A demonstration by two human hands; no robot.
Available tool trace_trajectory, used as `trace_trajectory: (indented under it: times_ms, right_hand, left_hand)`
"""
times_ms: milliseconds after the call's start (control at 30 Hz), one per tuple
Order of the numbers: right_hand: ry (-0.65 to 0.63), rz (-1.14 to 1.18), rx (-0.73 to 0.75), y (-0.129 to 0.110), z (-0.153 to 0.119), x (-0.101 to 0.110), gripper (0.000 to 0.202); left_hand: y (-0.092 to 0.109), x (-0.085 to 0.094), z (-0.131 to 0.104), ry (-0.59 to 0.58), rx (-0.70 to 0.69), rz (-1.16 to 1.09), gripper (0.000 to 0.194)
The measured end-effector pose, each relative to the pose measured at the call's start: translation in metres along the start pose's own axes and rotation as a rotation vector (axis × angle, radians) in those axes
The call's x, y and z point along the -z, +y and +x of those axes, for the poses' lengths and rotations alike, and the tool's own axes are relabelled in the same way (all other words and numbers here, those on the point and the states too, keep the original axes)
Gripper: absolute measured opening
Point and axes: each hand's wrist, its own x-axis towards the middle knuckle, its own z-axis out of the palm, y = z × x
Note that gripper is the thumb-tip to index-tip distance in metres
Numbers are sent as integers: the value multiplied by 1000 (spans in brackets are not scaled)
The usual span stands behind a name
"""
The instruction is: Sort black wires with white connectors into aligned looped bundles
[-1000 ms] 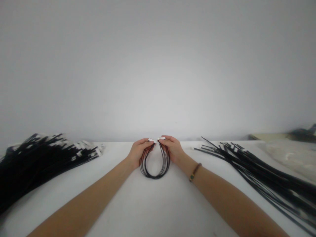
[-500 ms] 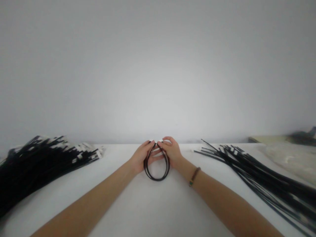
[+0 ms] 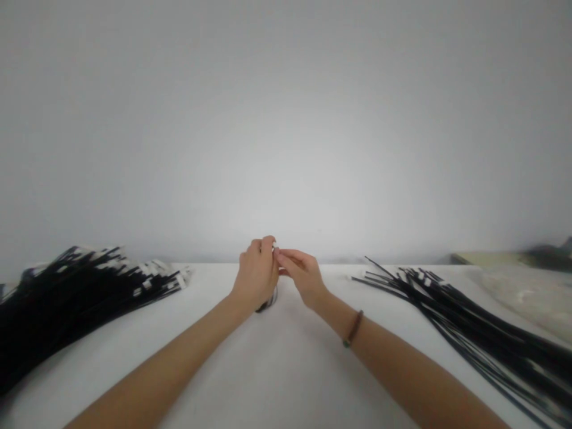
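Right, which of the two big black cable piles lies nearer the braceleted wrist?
The right-hand pile. The left-hand pile lies beyond the other arm, which wears no bracelet.

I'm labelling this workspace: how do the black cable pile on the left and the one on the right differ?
The left pile looks bulkier and denser, a near-solid dark mass; the right pile is slimmer, with single strands fanning out. The left pile's far ends point up and to the right, the right pile's up and to the left. Both are black with white pieces near those ends.
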Motion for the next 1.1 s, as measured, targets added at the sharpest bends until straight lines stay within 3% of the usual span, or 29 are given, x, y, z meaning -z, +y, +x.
trace_trajectory:
  times_ms: [100,167,300,367,467,533,667,733,867,1000,1100]
  right_hand:
    - [17,56,-34,-7,-1,-7,24]
    - [45,78,-53,-5,0,-7,25]
    - [133,88,-53,6,5,2,23]
    - [211,82,-74,11,8,10,26]
    - [289,65,-144,17,12,24,28]
    - [310,39,-171,19,14,33,30]
    - [247,-36,-197,24,16,44,31]
    - [199,-90,-223,26,16,43,31]
    - [104,-54,-281,25,15,38,23]
    - [-54,51,-280,21,15,35,15]
    - [27,16,-195,21,14,37,16]
  left_hand:
    - [2,5,0,17,-105,264,33]
    - [1,1,-3,17,-135,298,40]
    - [-1,-11,-9,-48,-138,157,54]
    - [-4,-15,-8,-71,-103,33,51]
    - [-15,-18,-1,-60,46,-233,41]
    - [-24,-19,4,-53,233,-417,34]
    - [-40,-21,6,-85,679,-775,35]
    - [-44,-23,4,-118,806,-955,31]
    - [-46,-24,3,-194,936,-1156,18]
    - [-45,-21,6,-217,948,-1237,15]
    - [-44,-21,7,-224,936,-1283,17]
